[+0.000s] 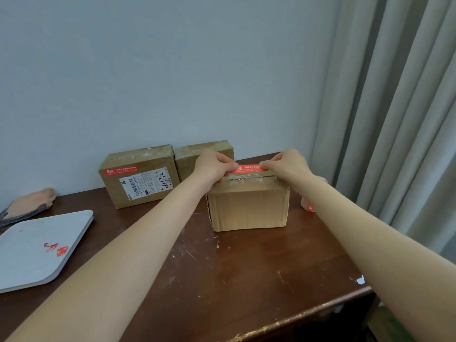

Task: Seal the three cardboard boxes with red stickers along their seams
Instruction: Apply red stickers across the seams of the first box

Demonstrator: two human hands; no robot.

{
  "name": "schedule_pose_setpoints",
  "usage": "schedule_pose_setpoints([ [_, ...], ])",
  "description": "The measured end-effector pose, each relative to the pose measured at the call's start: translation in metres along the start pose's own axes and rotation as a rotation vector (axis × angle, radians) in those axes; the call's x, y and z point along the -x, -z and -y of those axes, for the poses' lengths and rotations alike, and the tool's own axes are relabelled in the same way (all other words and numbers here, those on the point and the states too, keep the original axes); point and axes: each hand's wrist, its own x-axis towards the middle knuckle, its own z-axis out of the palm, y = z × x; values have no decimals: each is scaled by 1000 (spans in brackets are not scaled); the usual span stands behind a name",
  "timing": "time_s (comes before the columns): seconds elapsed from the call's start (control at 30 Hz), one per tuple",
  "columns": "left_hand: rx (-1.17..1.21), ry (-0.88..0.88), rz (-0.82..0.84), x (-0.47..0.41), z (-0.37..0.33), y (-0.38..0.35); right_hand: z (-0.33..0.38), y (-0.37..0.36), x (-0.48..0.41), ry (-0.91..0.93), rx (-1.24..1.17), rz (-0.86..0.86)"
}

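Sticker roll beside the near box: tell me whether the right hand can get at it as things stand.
Probably yes, once freed: the sticker roll lies close beside that arm with nothing between, but the right hand is pinching the red sticker.

We see a pale blue-grey wall [148, 70] behind a dark brown wooden table [246, 272]. Its surface is scratched and its front edge is chipped. Grey curtains [394, 119] hang at the right.
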Motion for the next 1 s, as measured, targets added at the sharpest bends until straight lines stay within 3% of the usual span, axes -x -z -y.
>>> schedule_pose_setpoints([
  [0.3,-333,-116,-59,-3,3,-7,-3,-8,-7,-17,226,18],
  [1.0,-466,-155,-86,4,2,-16,-6,-16,-6,-20,353,-19],
])
